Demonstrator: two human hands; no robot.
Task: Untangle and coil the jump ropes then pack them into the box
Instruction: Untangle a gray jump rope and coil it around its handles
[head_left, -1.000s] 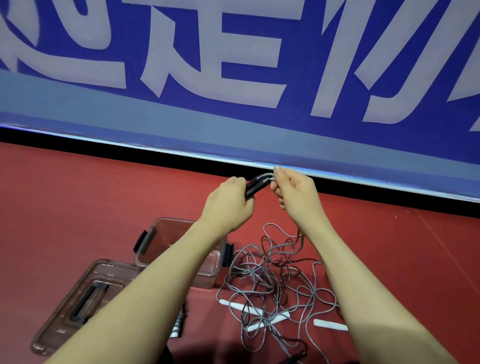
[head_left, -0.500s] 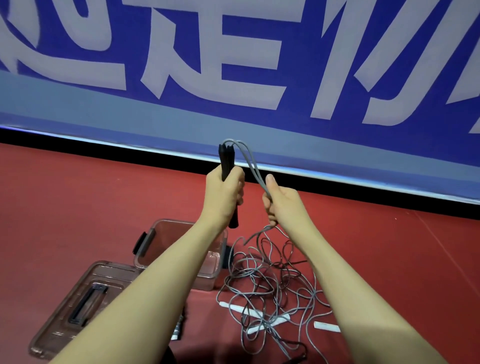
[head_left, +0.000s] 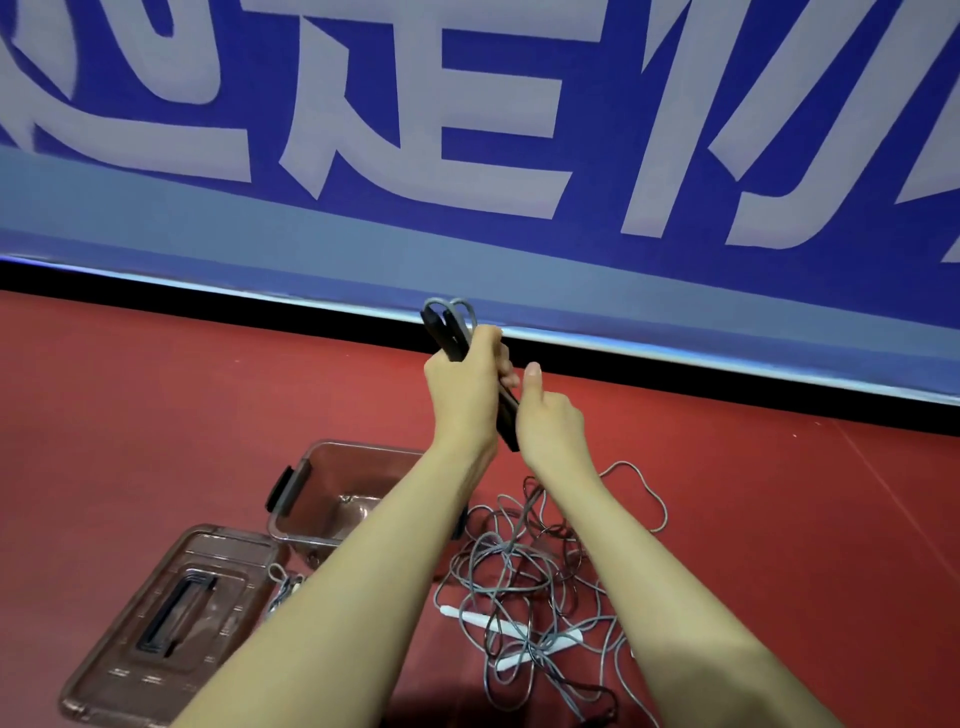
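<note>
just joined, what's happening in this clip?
A person is sorting out jump ropes on a red floor. The left hand grips a pair of black handles held up together, grey cord looping off their top; the right hand is curled close below them, thumb up. A tangled pile of grey rope lies beneath, beside the open box and its lid. The visible part of the box holds no rope.
</note>
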